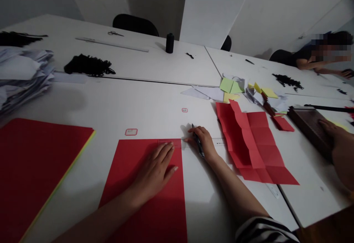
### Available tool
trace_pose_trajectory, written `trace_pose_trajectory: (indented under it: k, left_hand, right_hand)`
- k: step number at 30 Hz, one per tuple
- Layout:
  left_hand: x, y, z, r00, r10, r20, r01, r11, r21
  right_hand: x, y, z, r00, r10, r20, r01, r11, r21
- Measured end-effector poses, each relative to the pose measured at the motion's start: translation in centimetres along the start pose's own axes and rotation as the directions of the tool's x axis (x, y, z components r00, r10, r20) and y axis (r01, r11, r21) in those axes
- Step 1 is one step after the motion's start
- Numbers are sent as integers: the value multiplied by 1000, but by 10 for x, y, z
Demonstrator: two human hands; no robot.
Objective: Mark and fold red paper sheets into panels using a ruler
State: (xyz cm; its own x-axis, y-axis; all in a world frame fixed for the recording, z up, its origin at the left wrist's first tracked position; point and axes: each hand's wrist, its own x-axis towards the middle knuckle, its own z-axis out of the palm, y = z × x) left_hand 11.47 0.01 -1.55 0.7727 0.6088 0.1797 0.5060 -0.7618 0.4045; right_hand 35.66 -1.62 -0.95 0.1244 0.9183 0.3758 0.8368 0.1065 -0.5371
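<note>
The left hand is lying flat, its grip released, over a clear ruler along the far edge of a red sheet, which is resting toward the near edge of the table; the right hand is grasping a pen near that sheet's corner. Measuring is seemingly underway: this sheet is showing no creases, while a creased red paper is lying rightward

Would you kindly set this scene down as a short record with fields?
Left hand: flat on the red sheet, touching the clear ruler
Right hand: holds a pen beside the sheet's right edge
Right side: creased red paper; another person's hand on a dark slab
Left side: paper stack, red on top
Far side: scissors, black spool
</note>
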Motion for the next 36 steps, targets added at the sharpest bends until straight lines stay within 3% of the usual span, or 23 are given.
trace_pose_trajectory:
  k: [7,36]
  left_hand:
    - [-1,0,-1,1000,-2,19,2,1000,1]
    - [-1,1,-1,1000,-10,-4,9,999,-36]
  right_hand:
    - [-1,0,1,999,42,26,-42,999,-16]
    - [-4,7,5,1000,24,21,-23,1000,-13]
